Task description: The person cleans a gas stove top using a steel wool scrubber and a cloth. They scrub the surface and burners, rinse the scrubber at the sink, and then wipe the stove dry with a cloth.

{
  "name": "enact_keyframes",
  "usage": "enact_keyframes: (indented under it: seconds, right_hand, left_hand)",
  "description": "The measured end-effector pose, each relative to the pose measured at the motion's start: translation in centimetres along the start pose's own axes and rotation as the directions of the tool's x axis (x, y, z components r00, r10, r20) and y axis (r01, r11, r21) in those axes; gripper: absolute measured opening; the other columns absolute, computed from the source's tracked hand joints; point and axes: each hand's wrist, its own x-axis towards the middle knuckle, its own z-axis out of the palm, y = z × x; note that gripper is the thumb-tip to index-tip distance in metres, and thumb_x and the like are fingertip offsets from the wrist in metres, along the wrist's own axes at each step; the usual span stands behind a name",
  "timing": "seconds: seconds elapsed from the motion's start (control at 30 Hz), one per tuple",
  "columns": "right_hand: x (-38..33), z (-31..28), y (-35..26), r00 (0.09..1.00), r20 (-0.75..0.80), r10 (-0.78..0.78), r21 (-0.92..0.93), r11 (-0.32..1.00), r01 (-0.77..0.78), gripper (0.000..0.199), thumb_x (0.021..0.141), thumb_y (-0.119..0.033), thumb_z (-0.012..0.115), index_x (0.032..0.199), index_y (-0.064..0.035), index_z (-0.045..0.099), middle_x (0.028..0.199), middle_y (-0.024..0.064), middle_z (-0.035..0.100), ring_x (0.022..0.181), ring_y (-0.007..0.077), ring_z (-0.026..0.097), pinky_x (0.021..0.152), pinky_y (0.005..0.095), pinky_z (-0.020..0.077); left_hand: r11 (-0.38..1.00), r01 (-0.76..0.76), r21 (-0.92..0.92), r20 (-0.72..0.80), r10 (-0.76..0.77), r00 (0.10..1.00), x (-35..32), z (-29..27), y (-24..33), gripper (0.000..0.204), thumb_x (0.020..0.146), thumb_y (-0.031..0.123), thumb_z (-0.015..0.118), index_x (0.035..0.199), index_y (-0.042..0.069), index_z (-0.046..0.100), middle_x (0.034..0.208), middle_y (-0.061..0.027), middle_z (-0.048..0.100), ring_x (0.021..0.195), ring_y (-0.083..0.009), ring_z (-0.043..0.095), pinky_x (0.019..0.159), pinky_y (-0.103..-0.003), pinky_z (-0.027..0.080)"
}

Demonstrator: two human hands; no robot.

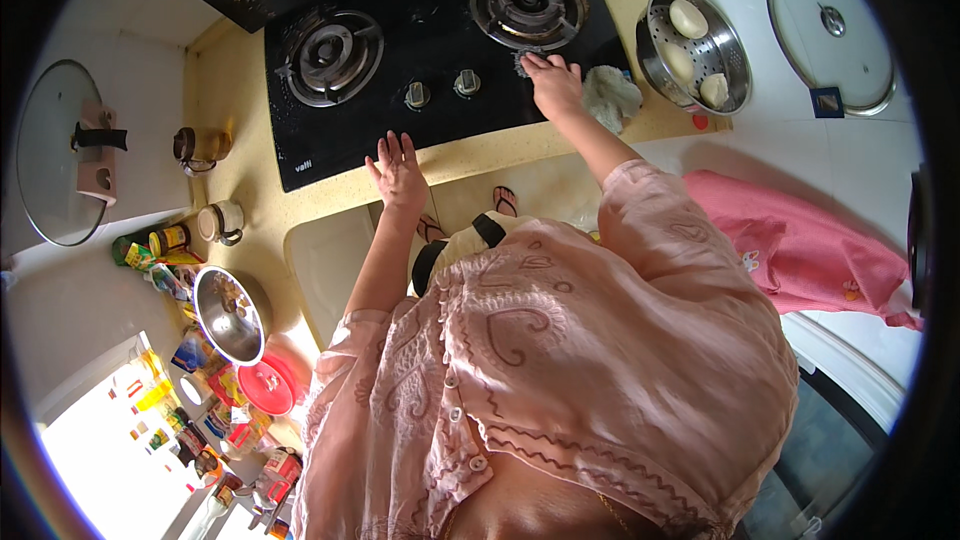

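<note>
A black glass gas stove (430, 135) with two burners lies before me. My right hand (556, 87) presses a grey wire scourer (526, 62) onto its surface, just in front of the right burner (528, 5). The fingers curl over the scourer and hide part of it. My left hand (398, 177) lies flat at the stove's front edge, fingers spread, holding nothing. Beside my right hand a crumpled grey-green cloth (611, 98) sits at the stove's right edge. Two control knobs (467, 83) stand between my hands, and the left burner (330, 57) is farther back.
Right of the stove stands a steel colander (741, 75) with several pale pieces inside. Glass lids (835, 60) hang on both walls. On the left counter are two mugs (215, 223), a steel bowl (255, 305), a red lid (268, 385) and packages. A pink cloth (790, 240) hangs at right.
</note>
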Motion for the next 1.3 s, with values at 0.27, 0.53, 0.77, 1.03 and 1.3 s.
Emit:
enact_keyframes:
  seconds: [0.27,0.53,0.77,1.03,1.3]
  right_hand:
    - [-0.1,-0.2,1.0,0.987,0.054,0.153,-0.071,0.986,-0.149,0.038,0.079,-0.011,0.042,0.115,-0.0175,0.054,0.125,-0.0066,0.05,0.105,0.0159,0.045,0.081,0.0357,0.0346]
    - [0.9,1.3,-5.2,0.993,-0.112,-0.035,-0.024,0.999,0.032,0.028,0.083,-0.017,0.04,0.106,-0.0146,0.057,0.114,-0.0055,0.056,0.099,0.0142,0.047,0.078,0.0363,0.0337]
    - [-3.8,0.0,-1.8,0.984,-0.029,-0.174,-0.107,0.98,0.17,0.033,0.081,-0.017,0.042,0.111,-0.0144,0.055,0.123,-0.0059,0.052,0.099,0.0136,0.047,0.081,0.0357,0.0337]
    - [-0.4,-0.8,-2.0,0.973,-0.015,-0.232,-0.003,0.973,0.231,0.034,0.078,-0.013,0.046,0.111,-0.0133,0.056,0.121,-0.0049,0.053,0.096,0.0156,0.048,0.078,0.035,0.0361]
    - [-1.0,-1.0,-1.7,0.919,0.002,-0.394,-0.026,0.919,0.394,0.036,0.077,-0.011,0.046,0.112,-0.0139,0.055,0.121,-0.0056,0.052,0.092,0.0151,0.048,0.075,0.0345,0.0358]
  left_hand:
    - [1.0,0.022,-0.019,0.102,-0.02,0.995,-0.5,-1.5,0.7,0.063,0.08,0.013,0.045,0.138,0.01,0.021,0.145,-0.009,0.016,0.133,-0.0252,0.015,0.105,-0.052,0.01]
    - [0.999,-0.006,0.039,0.081,0.003,0.997,0.0,-0.6,0.5,0.068,0.077,0.014,0.049,0.138,0.009,0.02,0.145,-0.0093,0.017,0.133,-0.0257,0.016,0.104,-0.053,0.014]
    - [0.999,0.001,0.05,0.092,-0.005,0.996,0.1,-0.1,0.4,0.067,0.078,0.016,0.048,0.138,0.01,0.021,0.145,-0.0092,0.016,0.132,-0.0253,0.016,0.104,-0.052,0.013]
    - [0.999,0.002,0.034,0.03,-0.003,1.0,-0.2,-0.4,0.8,0.061,0.079,0.015,0.046,0.137,0.011,0.025,0.144,-0.0099,0.02,0.132,-0.0252,0.019,0.104,-0.052,0.015]
    - [0.999,0.013,-0.031,-0.01,-0.013,1.0,-1.2,-0.5,1.0,0.06,0.078,0.011,0.046,0.136,0.01,0.027,0.143,-0.0108,0.022,0.131,-0.0267,0.02,0.104,-0.053,0.014]
